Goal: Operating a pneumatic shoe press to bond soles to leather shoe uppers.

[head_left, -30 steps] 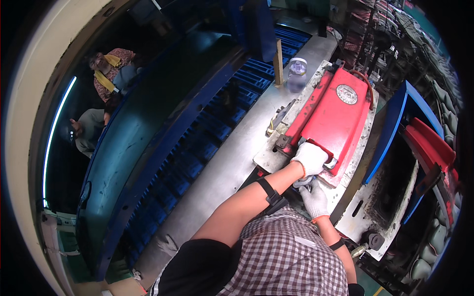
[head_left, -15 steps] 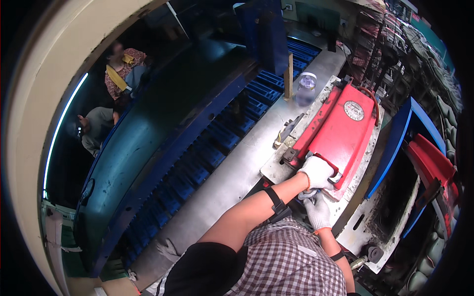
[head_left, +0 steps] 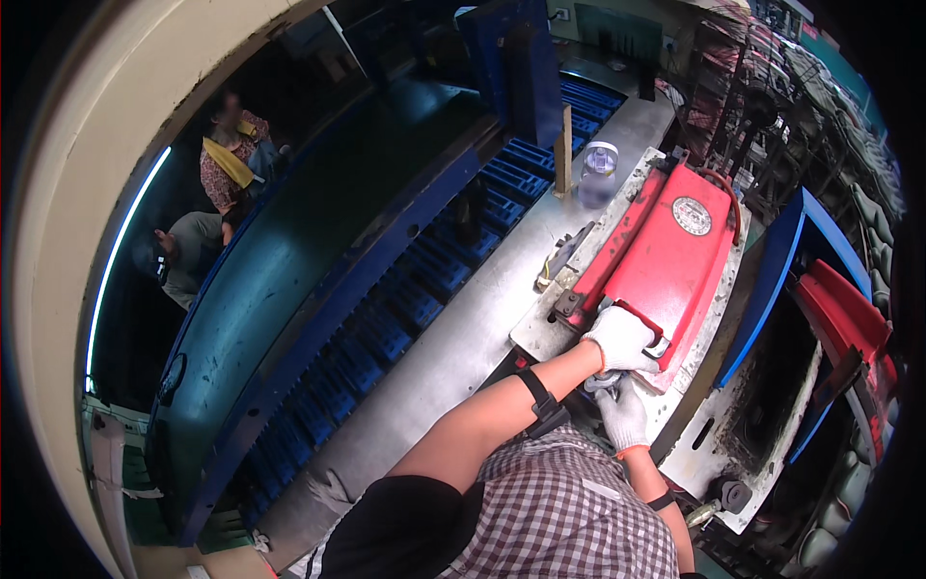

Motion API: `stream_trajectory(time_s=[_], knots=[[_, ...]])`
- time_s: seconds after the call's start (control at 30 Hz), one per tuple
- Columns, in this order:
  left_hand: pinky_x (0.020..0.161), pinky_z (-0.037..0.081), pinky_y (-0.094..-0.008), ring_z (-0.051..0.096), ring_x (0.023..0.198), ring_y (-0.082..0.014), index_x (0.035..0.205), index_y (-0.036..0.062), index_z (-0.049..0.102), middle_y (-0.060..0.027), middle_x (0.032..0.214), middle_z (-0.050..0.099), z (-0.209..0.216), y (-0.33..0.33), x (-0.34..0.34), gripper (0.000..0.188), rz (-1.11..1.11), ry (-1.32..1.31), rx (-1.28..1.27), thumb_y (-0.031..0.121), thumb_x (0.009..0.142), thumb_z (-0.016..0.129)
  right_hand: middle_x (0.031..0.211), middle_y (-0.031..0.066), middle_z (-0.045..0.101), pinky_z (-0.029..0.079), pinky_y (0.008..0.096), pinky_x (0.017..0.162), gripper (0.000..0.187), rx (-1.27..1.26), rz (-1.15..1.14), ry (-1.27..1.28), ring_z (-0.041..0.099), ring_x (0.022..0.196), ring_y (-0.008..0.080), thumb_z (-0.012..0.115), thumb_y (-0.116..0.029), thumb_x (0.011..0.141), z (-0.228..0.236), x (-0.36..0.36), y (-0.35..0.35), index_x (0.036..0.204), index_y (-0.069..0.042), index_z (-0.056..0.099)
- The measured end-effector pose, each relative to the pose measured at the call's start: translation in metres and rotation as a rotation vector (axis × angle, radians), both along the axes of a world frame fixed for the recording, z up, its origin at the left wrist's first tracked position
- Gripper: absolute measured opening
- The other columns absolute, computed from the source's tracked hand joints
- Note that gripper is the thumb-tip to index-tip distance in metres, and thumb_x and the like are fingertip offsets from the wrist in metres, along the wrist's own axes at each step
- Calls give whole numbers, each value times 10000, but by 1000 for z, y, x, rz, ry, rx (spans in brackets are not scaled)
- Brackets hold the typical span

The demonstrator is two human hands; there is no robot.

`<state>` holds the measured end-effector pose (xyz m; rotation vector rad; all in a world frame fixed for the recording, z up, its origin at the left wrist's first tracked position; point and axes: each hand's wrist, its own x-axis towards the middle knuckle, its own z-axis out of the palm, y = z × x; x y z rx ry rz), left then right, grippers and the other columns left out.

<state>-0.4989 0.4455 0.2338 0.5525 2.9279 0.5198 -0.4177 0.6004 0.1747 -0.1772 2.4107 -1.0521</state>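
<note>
A long red machine cover (head_left: 666,251) with a round pale emblem lies on a worn white base plate (head_left: 540,323), in front of me and to the right. My left hand (head_left: 622,336), in a white knit glove, is closed at the cover's near end, beside a small metal catch (head_left: 659,348). What its fingers grip is hidden. Just below it, my right hand (head_left: 624,415), gloved alike, has its fingers closed at a small grey thing (head_left: 600,383). The hands cover most of that thing, so its kind does not show.
A clear jar (head_left: 598,172) with a white lid stands behind the base plate on a metal bench (head_left: 463,314). Blue slatted trays (head_left: 386,333) run along the left. A blue-and-red hinged unit (head_left: 839,299) sits at right. Two people (head_left: 227,159) are beyond the long dark table (head_left: 260,280).
My hands stay at the cover's near end with only slight shifts. In the background, the two people have moved a little.
</note>
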Motion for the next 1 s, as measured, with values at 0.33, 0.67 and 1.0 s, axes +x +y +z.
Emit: stream_trajectory(time_s=[0.33,0.67,1.0], knots=[[666,564,-461,733,698,-326,820,130,778,-129,707,710,-8,0,0,520,6,65,-7,646,777,732,1203,222,738,517,443,977,506,12,2,-3,701,1133,404,689,-273,935,-2,1,0,1366,-31,584],[666,575,-467,746,714,-334,807,123,776,-140,722,723,-18,5,-2,414,-2,104,-32,534,772,751,1067,246,747,541,509,880,464,-28,-23,117,711,1010,451,730,-344,911,-24,3,6,1256,-58,608],[663,557,-489,732,696,-336,798,140,730,-120,702,707,-32,-1,-3,317,-4,226,26,456,803,740,1003,235,746,549,499,845,437,1,-23,108,719,964,443,731,-369,919,-12,2,-1,1211,-60,629]])
